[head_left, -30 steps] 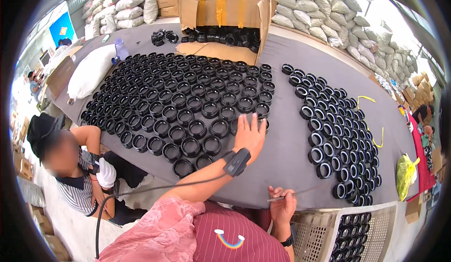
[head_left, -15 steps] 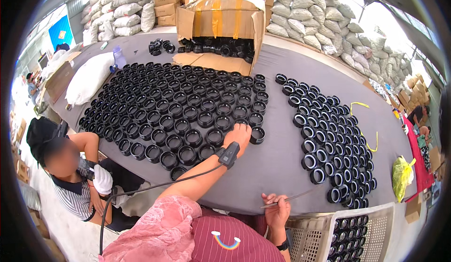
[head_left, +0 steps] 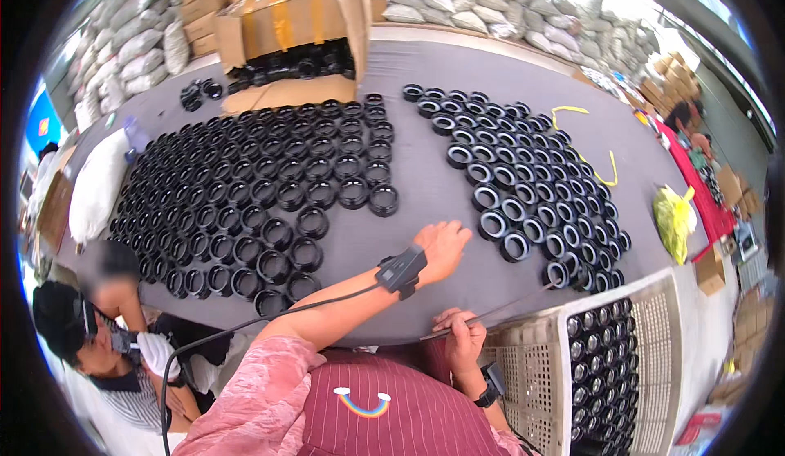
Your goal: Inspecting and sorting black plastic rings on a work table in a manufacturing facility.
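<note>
Left hand (head_left: 441,249): fingers loosely curled above grey cloth (head_left: 425,161); whether anything is held cannot be told. A thin rod (head_left: 507,307) is gripped in the closed fingers of the right hand (head_left: 462,335), tip extended toward black rings (head_left: 515,258) massed to the grip's upper right. A second block of rings (head_left: 263,202) is seen left of both hands. The right grip is flanked on its right by a perforated crate (head_left: 523,374); beyond the left hand, an open carton (head_left: 311,16) is seen
</note>
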Motion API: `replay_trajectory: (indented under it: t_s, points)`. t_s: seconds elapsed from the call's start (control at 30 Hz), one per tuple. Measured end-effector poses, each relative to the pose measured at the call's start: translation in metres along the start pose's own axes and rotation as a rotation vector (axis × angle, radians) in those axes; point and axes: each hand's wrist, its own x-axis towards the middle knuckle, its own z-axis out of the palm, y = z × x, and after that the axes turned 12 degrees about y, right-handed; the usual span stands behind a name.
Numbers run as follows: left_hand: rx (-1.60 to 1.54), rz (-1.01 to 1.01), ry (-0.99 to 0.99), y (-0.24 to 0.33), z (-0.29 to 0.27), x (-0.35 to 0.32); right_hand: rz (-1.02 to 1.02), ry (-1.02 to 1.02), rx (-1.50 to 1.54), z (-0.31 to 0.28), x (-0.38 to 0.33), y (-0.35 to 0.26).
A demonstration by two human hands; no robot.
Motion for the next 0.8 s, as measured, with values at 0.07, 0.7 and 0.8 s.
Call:
replay_trajectory:
  t_s: [0.07, 0.7, 0.8]
  points:
    - [-0.103, 0.011, 0.092, 0.011, 0.03, 0.017, -0.054, 0.058, -0.048, -0.007, -0.004, -0.004]
    - [-0.359, -0.186, 0.001, -0.001, -0.074, -0.159, -0.122, -0.069, -0.305, 0.011, 0.012, -0.012]
    - [-0.433, -0.325, 0.104, 0.007, -0.082, -0.171, -0.148, -0.225, -0.291, 0.026, 0.009, -0.001]
